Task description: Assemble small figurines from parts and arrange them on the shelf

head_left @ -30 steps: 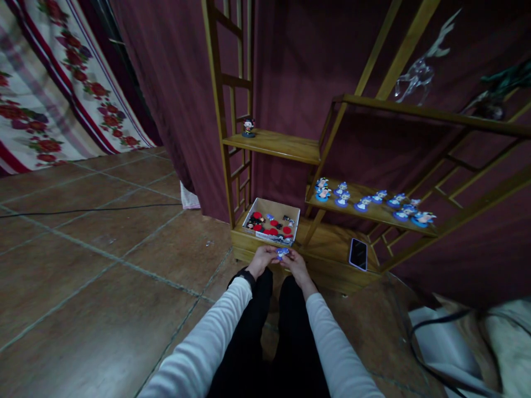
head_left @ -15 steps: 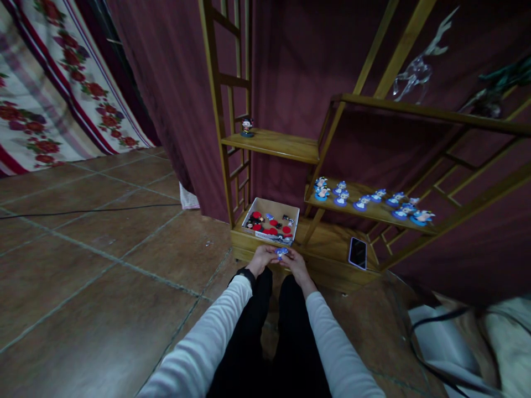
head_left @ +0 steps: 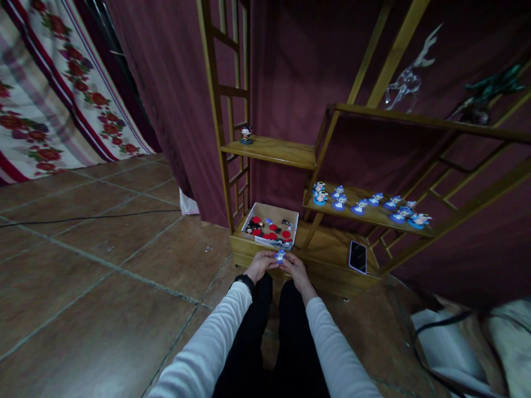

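Blue-and-white figurine (head_left: pixel 280 256) is held roughly upright between the two hands, just beyond the near edge of the open box (head_left: pixel 277 211). Left hand (head_left: pixel 260 265) and right hand (head_left: pixel 296 268) pinch it from opposite sides, fingertips inward.

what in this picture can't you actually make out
All in the head view:
- purple figurine: too small for fine detail, its edges partly covered by the fingers of the left hand and right hand
- small pieces in the box: too small and jumbled to tell apart fully
- green ornament: dark and blurred
- pale cloth: cut off by the right edge
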